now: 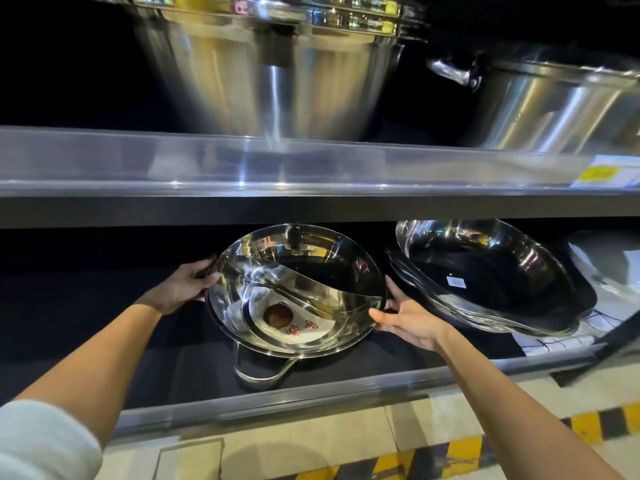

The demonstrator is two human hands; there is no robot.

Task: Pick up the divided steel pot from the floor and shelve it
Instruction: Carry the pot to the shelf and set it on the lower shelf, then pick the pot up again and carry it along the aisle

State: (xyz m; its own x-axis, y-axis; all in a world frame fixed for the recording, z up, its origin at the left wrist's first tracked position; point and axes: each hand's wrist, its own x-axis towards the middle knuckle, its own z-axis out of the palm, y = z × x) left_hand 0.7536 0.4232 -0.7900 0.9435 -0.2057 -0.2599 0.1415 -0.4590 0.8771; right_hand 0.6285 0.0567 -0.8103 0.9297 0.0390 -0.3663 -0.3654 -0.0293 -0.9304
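The divided steel pot (304, 271), a shiny round pan with a curved S-shaped partition and a paper label inside, sits tilted toward me on the dark lower shelf (346, 382). One loop handle hangs at its near edge. My left hand (183, 284) grips the pot's left rim. My right hand (403, 317) holds the right rim, fingers spread along the edge. Both forearms reach in under the upper shelf.
A stack of steel woks (485, 278) leans just right of the pot, close to my right hand. The upper shelf (311, 168) carries large steel stockpots (277, 71). A yellow price tag (602, 173) is on its lip. Yellow-black floor tape (467, 452) runs below.
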